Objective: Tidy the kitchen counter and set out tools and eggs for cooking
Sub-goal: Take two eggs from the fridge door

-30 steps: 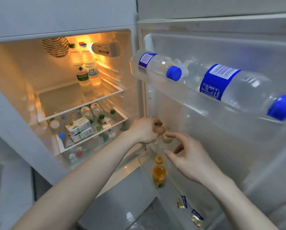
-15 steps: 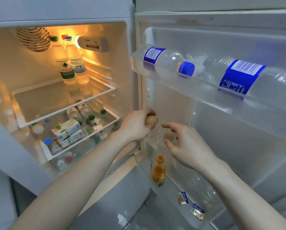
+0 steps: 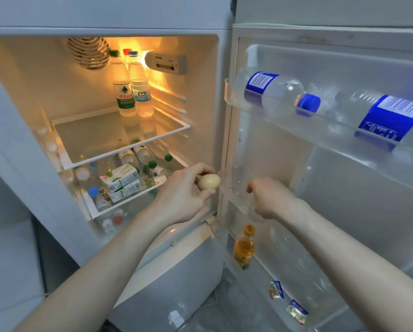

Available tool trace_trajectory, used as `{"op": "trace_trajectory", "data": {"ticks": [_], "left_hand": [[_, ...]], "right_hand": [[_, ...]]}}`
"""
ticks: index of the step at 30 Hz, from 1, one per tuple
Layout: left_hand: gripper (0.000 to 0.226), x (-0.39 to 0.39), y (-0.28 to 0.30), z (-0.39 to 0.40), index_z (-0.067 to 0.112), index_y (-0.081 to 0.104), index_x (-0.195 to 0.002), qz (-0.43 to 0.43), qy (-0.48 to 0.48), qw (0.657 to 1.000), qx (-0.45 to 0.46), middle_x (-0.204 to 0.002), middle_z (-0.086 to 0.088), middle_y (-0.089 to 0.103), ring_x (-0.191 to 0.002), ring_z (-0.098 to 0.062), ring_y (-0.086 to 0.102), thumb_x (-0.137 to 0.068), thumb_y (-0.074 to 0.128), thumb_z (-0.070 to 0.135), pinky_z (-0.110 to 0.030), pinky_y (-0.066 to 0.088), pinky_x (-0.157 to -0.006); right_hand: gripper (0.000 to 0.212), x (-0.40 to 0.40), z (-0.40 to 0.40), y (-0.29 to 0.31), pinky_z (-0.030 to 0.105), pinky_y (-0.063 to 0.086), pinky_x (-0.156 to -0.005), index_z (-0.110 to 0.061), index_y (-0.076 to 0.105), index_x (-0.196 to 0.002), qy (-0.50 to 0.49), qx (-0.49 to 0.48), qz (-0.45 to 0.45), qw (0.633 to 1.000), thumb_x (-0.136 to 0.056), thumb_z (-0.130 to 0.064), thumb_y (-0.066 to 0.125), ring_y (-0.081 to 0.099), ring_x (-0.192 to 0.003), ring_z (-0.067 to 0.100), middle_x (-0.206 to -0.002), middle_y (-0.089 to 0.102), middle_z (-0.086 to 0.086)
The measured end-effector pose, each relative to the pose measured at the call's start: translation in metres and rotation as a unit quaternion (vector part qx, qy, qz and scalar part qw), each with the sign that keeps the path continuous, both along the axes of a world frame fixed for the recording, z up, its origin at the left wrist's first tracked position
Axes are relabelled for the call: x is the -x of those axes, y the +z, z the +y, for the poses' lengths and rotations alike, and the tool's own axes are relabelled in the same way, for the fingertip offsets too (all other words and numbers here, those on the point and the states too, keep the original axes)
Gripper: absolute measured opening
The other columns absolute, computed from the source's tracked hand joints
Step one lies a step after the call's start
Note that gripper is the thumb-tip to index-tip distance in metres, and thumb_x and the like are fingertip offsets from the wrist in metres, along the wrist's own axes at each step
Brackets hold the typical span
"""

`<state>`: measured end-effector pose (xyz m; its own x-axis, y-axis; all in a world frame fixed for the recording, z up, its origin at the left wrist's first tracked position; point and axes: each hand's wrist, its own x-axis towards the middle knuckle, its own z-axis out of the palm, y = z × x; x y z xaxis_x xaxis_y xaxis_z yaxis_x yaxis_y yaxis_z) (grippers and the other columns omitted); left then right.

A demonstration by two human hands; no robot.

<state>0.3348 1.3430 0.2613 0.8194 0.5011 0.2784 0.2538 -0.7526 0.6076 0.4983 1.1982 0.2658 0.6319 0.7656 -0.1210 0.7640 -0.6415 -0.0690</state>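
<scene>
**Egg in hand at the open fridge**

From my remote seat I watched the head camera look down into an open refrigerator (image 3: 14, 149), its interior lamp glowing orange at the back. The left hand (image 3: 184, 195) held a pale brown egg (image 3: 209, 181), fingers curled over it from above and the thumb pressed up from below, just in front of the cabinet's right edge where the door hinges. The right hand (image 3: 270, 200) reached into the middle door shelf (image 3: 239, 204), fingers bent downward behind the clear plastic rim; I could not tell whether they pinched anything, since the fingertips were hidden.

Above that hand, the top door shelf (image 3: 229, 92) carried two large water bottles (image 3: 279, 92) lying on their sides, each with a blue label and blue cap. Below, a small orange-capped bottle of amber liquid (image 3: 243, 250) stood upright in the lower door shelf, with two small sealed packets (image 3: 276, 289) lying farther along the door.

Inside the cabinet, two upright water bottles (image 3: 133, 92) stood at the rear of the upper glass shelf (image 3: 93, 140), near a round vent (image 3: 88, 52). On the shelf beneath, green-capped bottles (image 3: 150, 161) lay beside two stacked white cartons (image 3: 120, 180), and a blue-capped bottle (image 3: 94, 195) stood near the front left.
</scene>
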Motion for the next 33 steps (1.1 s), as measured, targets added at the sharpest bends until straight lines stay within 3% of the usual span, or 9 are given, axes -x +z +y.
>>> {"op": "trace_trajectory", "data": {"ticks": [7, 11, 15, 18, 21, 27, 30, 33], "left_hand": [[0.031, 0.02, -0.003, -0.005, 0.035, 0.062, -0.116, -0.016, 0.018, 1.0, 0.012, -0.106, 0.018, 0.065, -0.099, -0.005, 0.057, -0.088, 0.076, 0.03, -0.026, 0.042, -0.079], [0.031, 0.035, -0.003, -0.005, 0.034, 0.063, -0.114, -0.029, 0.039, 0.998, 0.025, -0.104, 0.019, 0.065, -0.098, -0.005, 0.057, -0.087, 0.077, 0.027, -0.023, 0.039, -0.078], [0.032, 0.061, -0.008, -0.004, 0.036, 0.062, -0.115, -0.038, 0.084, 0.994, 0.054, -0.105, 0.019, 0.065, -0.098, 0.001, 0.057, -0.088, 0.076, 0.026, -0.016, 0.038, -0.074], [0.033, 0.088, -0.015, -0.007, 0.039, 0.061, -0.114, -0.053, 0.136, 0.986, 0.081, -0.107, 0.024, 0.065, -0.101, 0.005, 0.057, -0.087, 0.077, 0.027, -0.024, 0.046, -0.08], [0.032, 0.121, -0.019, -0.017, 0.042, 0.061, -0.112, -0.06, 0.192, 0.974, 0.105, -0.104, 0.026, 0.065, -0.102, 0.005, 0.056, -0.087, 0.077, 0.029, -0.026, 0.049, -0.081], [0.036, 0.18, -0.024, -0.059, 0.045, 0.064, -0.11, -0.08, 0.326, 0.934, 0.126, -0.097, 0.03, 0.064, -0.08, -0.001, 0.058, -0.086, 0.078, 0.023, -0.026, 0.051, -0.072], [0.034, 0.199, -0.025, -0.093, 0.041, 0.065, -0.109, -0.103, 0.391, 0.905, 0.133, -0.095, 0.014, 0.068, -0.062, -0.009, 0.056, -0.086, 0.078, 0.021, -0.019, 0.052, -0.064], [0.034, 0.213, -0.024, -0.138, 0.038, 0.066, -0.111, -0.116, 0.448, 0.877, 0.128, -0.1, 0.016, 0.069, -0.08, -0.001, 0.063, -0.086, 0.078, 0.018, -0.014, 0.05, -0.069]], "right_hand": [[0.036, 0.0, 0.002, 0.002, 0.031, 0.055, -0.086, -0.015, 0.066, -0.121, -0.002, -0.027, -0.006, 1.0, -0.09, 0.002, 0.064, 0.062, -0.094, 0.022, -0.115, 0.065, 0.006], [0.04, 0.001, -0.002, 0.005, 0.035, 0.058, -0.092, -0.023, 0.068, -0.121, -0.011, -0.127, 0.017, 0.992, -0.089, 0.0, 0.06, 0.065, -0.103, 0.02, -0.121, 0.066, 0.002], [0.029, 0.024, -0.001, 0.013, 0.029, 0.057, -0.074, -0.026, 0.073, -0.1, 0.053, -0.247, 0.066, 0.965, -0.086, -0.01, 0.054, 0.064, -0.081, 0.01, -0.097, 0.071, -0.008], [0.02, 0.052, 0.005, 0.016, 0.019, 0.054, -0.072, -0.03, 0.073, -0.09, 0.093, -0.293, 0.126, 0.943, -0.083, -0.016, 0.061, 0.065, -0.082, 0.003, -0.086, 0.071, -0.014], [0.015, 0.078, 0.014, 0.01, 0.006, 0.046, -0.065, -0.033, 0.073, -0.087, 0.125, -0.311, 0.184, 0.924, -0.079, -0.021, 0.069, 0.063, -0.084, -0.002, -0.085, 0.071, -0.017], [0.016, 0.125, 0.029, -0.004, 0.014, 0.05, -0.063, -0.035, 0.073, -0.083, 0.206, -0.3, 0.287, 0.886, -0.077, -0.02, 0.071, 0.064, -0.081, 0.002, -0.084, 0.071, -0.015], [0.017, 0.141, 0.026, -0.009, 0.014, 0.049, -0.062, -0.035, 0.073, -0.084, 0.258, -0.273, 0.333, 0.865, -0.078, -0.019, 0.072, 0.064, -0.081, -0.001, -0.084, 0.071, -0.018], [0.017, 0.156, 0.016, -0.013, 0.009, 0.045, -0.062, -0.036, 0.073, -0.084, 0.315, -0.249, 0.364, 0.841, -0.078, -0.02, 0.072, 0.063, -0.084, -0.004, -0.084, 0.071, -0.019]]}}
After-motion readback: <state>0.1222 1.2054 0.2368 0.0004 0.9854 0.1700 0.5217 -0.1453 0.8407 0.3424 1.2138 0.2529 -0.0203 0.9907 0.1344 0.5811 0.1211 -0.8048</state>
